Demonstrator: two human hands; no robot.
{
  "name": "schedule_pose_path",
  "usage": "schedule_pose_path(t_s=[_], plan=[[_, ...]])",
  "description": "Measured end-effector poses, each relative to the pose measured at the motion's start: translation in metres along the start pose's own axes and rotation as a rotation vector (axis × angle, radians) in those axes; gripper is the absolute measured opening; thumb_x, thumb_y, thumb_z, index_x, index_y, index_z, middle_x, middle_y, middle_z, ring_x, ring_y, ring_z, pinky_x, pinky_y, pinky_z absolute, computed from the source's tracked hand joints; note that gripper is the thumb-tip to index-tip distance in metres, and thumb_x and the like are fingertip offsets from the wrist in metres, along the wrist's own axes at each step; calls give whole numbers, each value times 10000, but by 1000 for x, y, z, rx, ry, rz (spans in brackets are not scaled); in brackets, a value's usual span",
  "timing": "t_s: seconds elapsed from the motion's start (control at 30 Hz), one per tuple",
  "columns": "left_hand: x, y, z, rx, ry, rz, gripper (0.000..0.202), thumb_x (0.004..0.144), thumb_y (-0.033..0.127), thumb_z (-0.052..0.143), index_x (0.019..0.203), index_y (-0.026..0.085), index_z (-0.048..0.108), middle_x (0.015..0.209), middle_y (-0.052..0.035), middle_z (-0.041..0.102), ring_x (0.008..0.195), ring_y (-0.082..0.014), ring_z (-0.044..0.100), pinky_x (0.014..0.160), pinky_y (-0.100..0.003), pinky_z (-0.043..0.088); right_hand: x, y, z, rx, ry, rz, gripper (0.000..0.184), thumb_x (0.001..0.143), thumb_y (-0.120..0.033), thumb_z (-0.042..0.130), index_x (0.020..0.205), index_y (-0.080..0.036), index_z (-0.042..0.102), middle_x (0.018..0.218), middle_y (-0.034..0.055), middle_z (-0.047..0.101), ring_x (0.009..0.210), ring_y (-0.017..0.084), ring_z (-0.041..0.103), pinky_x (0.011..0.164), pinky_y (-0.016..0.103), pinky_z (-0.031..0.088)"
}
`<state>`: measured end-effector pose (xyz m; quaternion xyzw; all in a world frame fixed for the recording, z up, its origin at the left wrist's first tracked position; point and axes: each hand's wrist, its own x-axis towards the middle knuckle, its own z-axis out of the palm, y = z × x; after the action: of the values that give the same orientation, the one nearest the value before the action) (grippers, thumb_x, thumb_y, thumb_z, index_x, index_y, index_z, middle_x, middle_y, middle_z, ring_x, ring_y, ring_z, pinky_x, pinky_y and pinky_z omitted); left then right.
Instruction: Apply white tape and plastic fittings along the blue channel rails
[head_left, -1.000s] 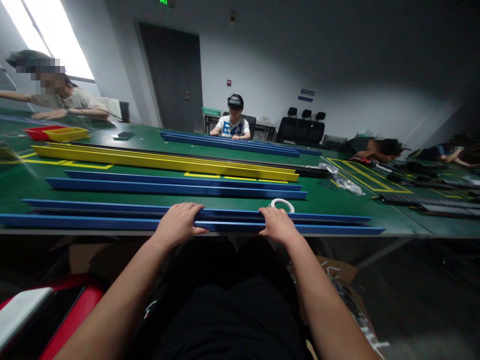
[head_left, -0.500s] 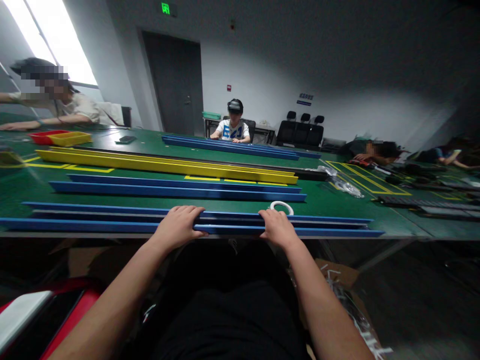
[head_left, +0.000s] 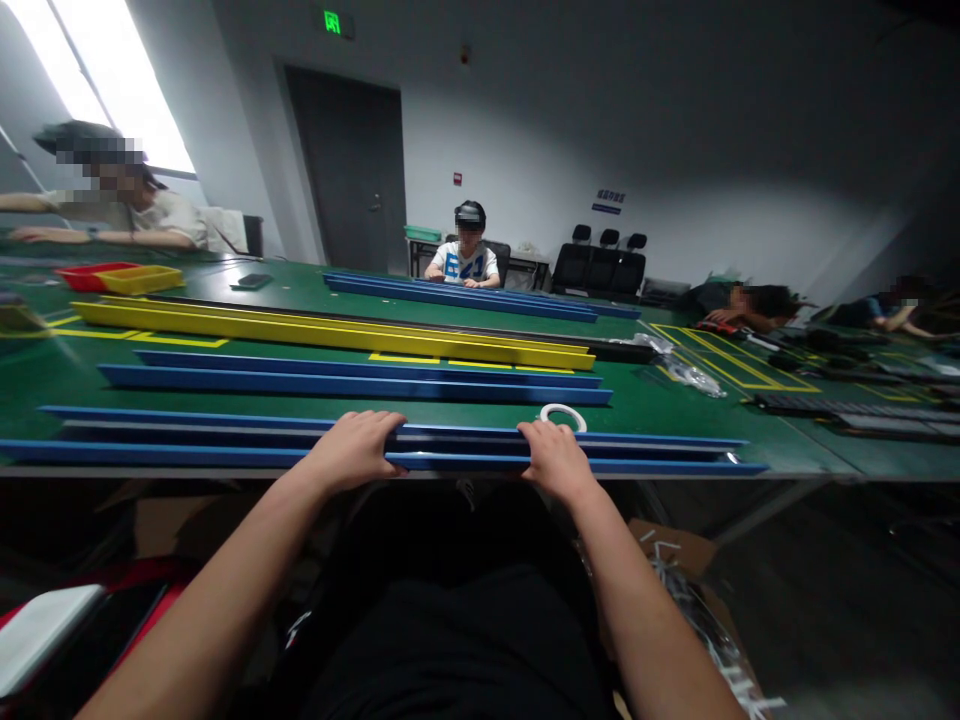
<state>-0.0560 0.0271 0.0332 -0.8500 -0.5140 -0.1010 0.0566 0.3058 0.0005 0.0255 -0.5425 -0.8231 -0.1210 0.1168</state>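
Note:
A long blue channel-shaped profile (head_left: 461, 461) lies along the near edge of the green table, its open side up and a pale strip running inside. Left of its middle, my left hand (head_left: 358, 447) is closed across it, thumb on the near wall and fingers over the far wall. My right hand (head_left: 556, 456) grips the same profile farther right in a similar way. Just beyond the right hand lies a white tape roll (head_left: 578, 419), partly hidden by the hand and the profile. Another blue profile (head_left: 360, 381) rests behind, parallel to the first.
A yellow profile (head_left: 337, 335) lies farther back, and more blue profiles (head_left: 465, 297) beyond it. Red and yellow trays (head_left: 142, 279) and a phone (head_left: 251, 282) sit at left. Clear plastic wrap (head_left: 694, 377) lies at right. Below stands a cardboard box (head_left: 697, 545). Several people sit around.
The held blue profile has turned very slightly, so more of its inside shows. My hands keep their grip almost unmoved. The person at left has shifted an arm.

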Motion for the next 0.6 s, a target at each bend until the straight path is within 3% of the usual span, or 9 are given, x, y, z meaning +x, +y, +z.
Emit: schedule_pose_path(t_s=[0.1, 0.23, 0.4, 0.47, 0.6], plan=[[0, -10, -3, -33, -27, 37, 817, 641, 618, 700, 1354, 257, 527, 1304, -89, 640, 1187, -300, 587, 975, -375, 424, -1, 1, -1, -6, 10, 0, 653, 715, -317, 782, 1296, -214, 503, 1156, 95, 626, 1117, 271, 541, 945, 407, 339], [-1, -15, -5, -22, -29, 28, 798, 655, 673, 663, 1310, 229, 565, 1265, -111, 660, 1153, -312, 606, 976, -390, 434, 1, 3, -1, 4, 4, -17, 663, 719, -354, 784, 1304, -213, 503, 1157, 93, 632, 1108, 271, 552, 937, 407, 355], [3, -15, -5, -26, -73, 28, 804, 652, 694, 652, 1299, 222, 578, 1259, -123, 664, 1144, -316, 615, 964, -385, 451, 7, 4, 1, 44, -23, -9, 676, 744, -626, 705, 1249, -205, 550, 1122, 110, 648, 1091, 295, 571, 924, 423, 392], [7, -13, -3, -26, -78, 34, 794, 656, 685, 654, 1297, 224, 580, 1264, -122, 663, 1147, -314, 615, 968, -377, 450, 8, 6, 0, 52, -22, 6, 698, 740, -696, 663, 1220, -199, 569, 1112, 120, 649, 1083, 303, 576, 917, 429, 405], [19, 4, 2, -18, -67, 61, 729, 679, 628, 663, 1283, 229, 580, 1251, -114, 671, 1128, -312, 624, 956, -380, 454, 5, 19, -3, 71, -5, 31, 693, 726, -691, 680, 1203, -199, 581, 1116, 119, 645, 1071, 298, 582, 928, 430, 417]])
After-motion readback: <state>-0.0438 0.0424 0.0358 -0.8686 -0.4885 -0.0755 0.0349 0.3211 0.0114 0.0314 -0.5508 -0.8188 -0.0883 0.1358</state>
